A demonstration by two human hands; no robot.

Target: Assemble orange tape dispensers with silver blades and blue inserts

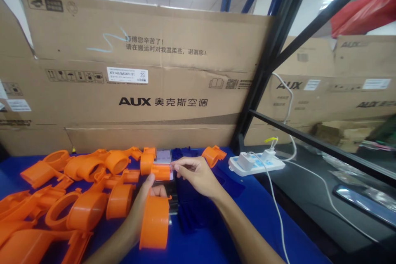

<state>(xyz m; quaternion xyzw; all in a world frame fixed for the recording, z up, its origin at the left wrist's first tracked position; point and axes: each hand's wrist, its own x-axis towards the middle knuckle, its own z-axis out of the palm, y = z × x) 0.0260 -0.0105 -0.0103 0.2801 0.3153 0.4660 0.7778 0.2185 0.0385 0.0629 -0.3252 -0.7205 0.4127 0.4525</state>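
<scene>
My left hand (157, 190) is wrapped round an orange plastic part (154, 222) with a wide ring at its near end. The thumb lies along the part, and a short orange tube shows beyond the thumb. At the open end of that tube, my right hand (196, 173) has thumb and forefinger pinched together. Anything between those fingertips is too small to make out. Behind the hands lies a phone-like device with a lit screen (163, 156), partly covered by the orange part. Dark pieces and a small spring (173, 213) lie beside the held part.
Several similar orange parts (88, 210) crowd the left of the blue table cover (247, 222). Another orange part (213, 155) lies behind my right hand. A white power strip (256, 161) with trailing cables sits at right, near a black rack post (266, 57). Cardboard (167, 115) walls the back.
</scene>
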